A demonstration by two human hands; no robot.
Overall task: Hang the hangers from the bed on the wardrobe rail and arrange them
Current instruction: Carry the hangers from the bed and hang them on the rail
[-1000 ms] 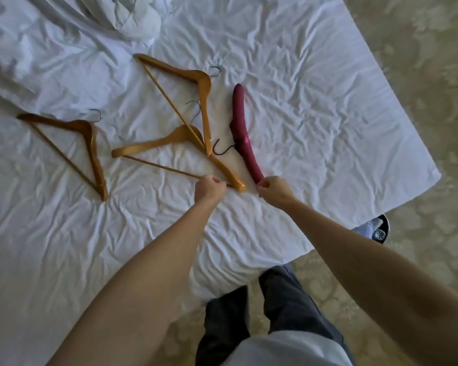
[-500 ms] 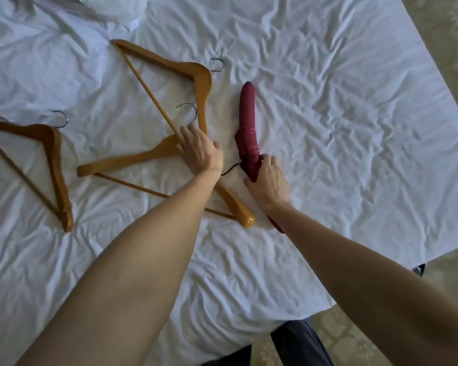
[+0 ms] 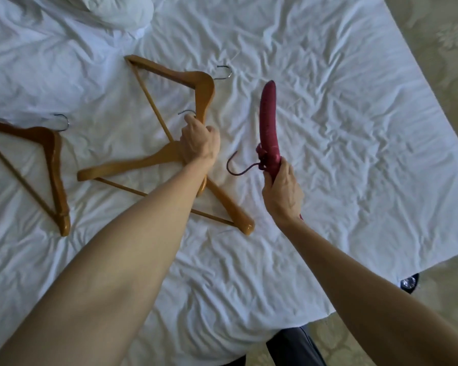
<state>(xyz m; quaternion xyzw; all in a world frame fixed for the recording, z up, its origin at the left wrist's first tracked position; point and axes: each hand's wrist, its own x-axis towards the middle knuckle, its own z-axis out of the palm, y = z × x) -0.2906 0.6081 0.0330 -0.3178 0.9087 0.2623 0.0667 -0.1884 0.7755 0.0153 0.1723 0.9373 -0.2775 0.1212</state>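
Observation:
Three wooden hangers lie on the white bed sheet (image 3: 354,128). Two light wooden ones overlap in the middle: the upper hanger (image 3: 198,85) and the lower hanger (image 3: 132,167). My left hand (image 3: 198,141) grips them where they cross, by the lower hanger's neck and metal hook. A darker wooden hanger (image 3: 53,165) lies apart at the left edge. My right hand (image 3: 282,191) grips a padded maroon hanger (image 3: 267,120) below its middle, its long end pointing away from me and its dark hook sticking out to the left.
A bunched white duvet or pillow (image 3: 111,9) lies at the top. The bed's corner edge runs along the right, with patterned beige carpet (image 3: 434,35) beyond it. A small dark round object (image 3: 409,282) sits on the floor by the bed's near edge.
My right hand has lifted the maroon hanger and swung it to the right, away from the wooden ones. My left hand has closed around the crossing of the two light hangers.

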